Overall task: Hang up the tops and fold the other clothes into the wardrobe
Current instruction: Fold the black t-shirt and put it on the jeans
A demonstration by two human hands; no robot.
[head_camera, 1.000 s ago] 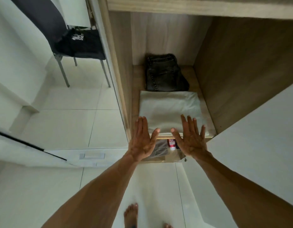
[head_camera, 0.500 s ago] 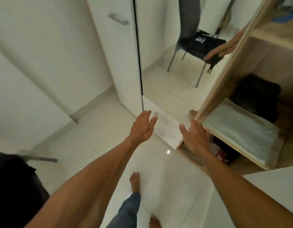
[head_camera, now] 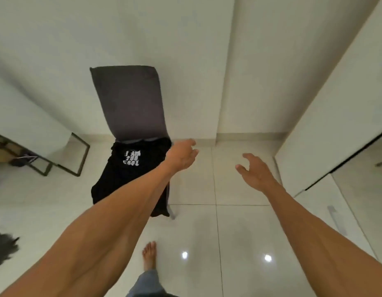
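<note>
T-shirt [head_camera: 125, 174], black with white lettering, lies draped over the seat of a grey chair [head_camera: 130, 101], just left of the left hand [head_camera: 181, 156] and partly under that forearm. The left hand hovers at the shirt's edge, fingers loosely curled, holding nothing. The right hand [head_camera: 254, 170] hangs well apart to its right over the tiled floor [head_camera: 239, 221], fingers relaxed, grasping nothing. A white wardrobe door [head_camera: 335, 116] stands right of it.

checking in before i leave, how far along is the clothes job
Done: cannot tell; no put-away clothes are in view. In hand: nothing; the left hand, by the chair, and the right hand are both empty. Left: the black printed top on the seat, not yet hung.
</note>
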